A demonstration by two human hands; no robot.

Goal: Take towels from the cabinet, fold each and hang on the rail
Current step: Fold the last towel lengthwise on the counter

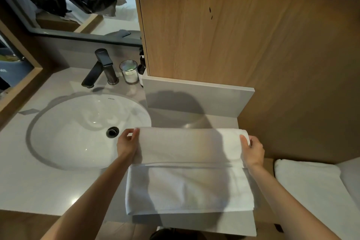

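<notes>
Towel (190, 187) (white) on countertop (39, 181)

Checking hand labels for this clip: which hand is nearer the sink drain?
Left. The left hand grips one end of the white towel just beside the drain; the right hand holds its other end, far off by the wooden panel.

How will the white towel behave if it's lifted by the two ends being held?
Probably floppy: the white towel bends in a soft roll between the left hand and right hand, so its middle would likely sag. Layers may slide apart: the stacked edges sit uneven.
</notes>
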